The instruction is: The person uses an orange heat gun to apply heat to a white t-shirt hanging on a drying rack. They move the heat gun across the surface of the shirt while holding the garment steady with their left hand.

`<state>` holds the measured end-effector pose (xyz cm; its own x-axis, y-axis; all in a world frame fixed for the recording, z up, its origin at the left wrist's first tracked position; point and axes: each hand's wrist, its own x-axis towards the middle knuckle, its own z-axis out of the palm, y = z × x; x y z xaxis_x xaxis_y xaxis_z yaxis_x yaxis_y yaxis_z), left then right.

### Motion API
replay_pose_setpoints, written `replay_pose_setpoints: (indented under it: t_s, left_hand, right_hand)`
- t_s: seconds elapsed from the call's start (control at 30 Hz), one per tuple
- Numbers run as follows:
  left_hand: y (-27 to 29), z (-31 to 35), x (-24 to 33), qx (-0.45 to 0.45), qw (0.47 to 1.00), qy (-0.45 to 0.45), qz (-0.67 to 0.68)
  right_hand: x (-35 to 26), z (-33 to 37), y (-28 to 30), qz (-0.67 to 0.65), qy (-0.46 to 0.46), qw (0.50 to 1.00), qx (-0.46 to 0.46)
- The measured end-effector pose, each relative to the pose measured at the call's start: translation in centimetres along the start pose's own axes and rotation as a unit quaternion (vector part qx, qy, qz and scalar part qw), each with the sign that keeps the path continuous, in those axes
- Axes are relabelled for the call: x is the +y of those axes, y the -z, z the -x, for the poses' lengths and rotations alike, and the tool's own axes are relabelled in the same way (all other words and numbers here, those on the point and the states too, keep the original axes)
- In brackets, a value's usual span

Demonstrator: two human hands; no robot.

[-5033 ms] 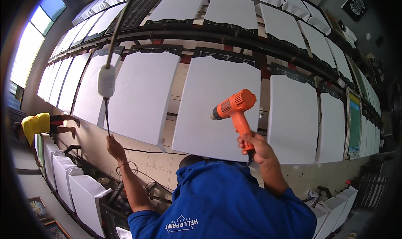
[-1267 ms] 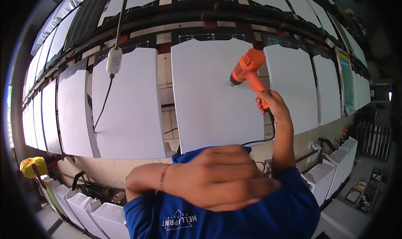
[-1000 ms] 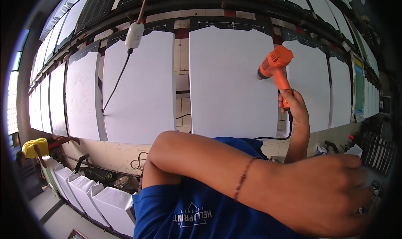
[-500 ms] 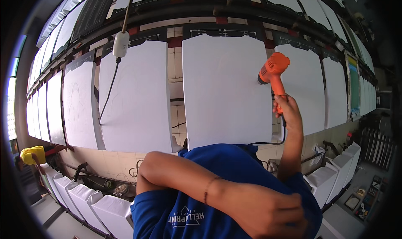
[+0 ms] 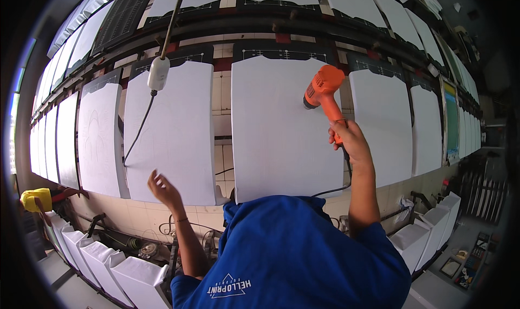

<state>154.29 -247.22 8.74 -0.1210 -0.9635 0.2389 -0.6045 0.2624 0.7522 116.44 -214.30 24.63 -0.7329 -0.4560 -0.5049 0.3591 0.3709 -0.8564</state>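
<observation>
In my right hand [image 5: 349,137] is the handle of an orange heat gun [image 5: 326,94], my fingers wrapped round it. Its dark nozzle points left, over the upper right part of a white fabric piece stretched on a flat board [image 5: 281,141]. A black cord runs from the handle down toward my blue shirt. My left hand [image 5: 165,191] is raised over the lower part of the neighbouring white-covered board [image 5: 176,130], its fingers apart and loosely bent with nothing in them. Whether it touches that fabric I cannot tell.
A white plug connector [image 5: 158,73] hangs on a cable over the left board. More white-covered boards stand in rows on dark rails [image 5: 260,24] beyond. Behind me are further white boards [image 5: 138,271] and a yellow cloth-like thing [image 5: 37,199]. Small items lie at the far right.
My left arm, earlier folded across my chest, has swung out to the left over the neighbouring board. The heat gun in my right hand has shifted left, over the middle board.
</observation>
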Motion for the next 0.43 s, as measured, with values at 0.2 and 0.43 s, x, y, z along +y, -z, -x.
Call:
replay_pose_setpoints:
  t_s: [0.2,0.43]
  left_hand:
    - [2.8,1.1,-10.4,0.123,0.952,0.155,-0.235]
    - [-1.0,1.7,-15.4,0.143,0.946,0.275,-0.089]
  right_hand:
    - [-1.0,-1.7,-1.0,-0.004,0.006,1.0,-0.006]
    - [-1.3,-3.9,-1.6,0.003,0.018,0.999,-0.049]
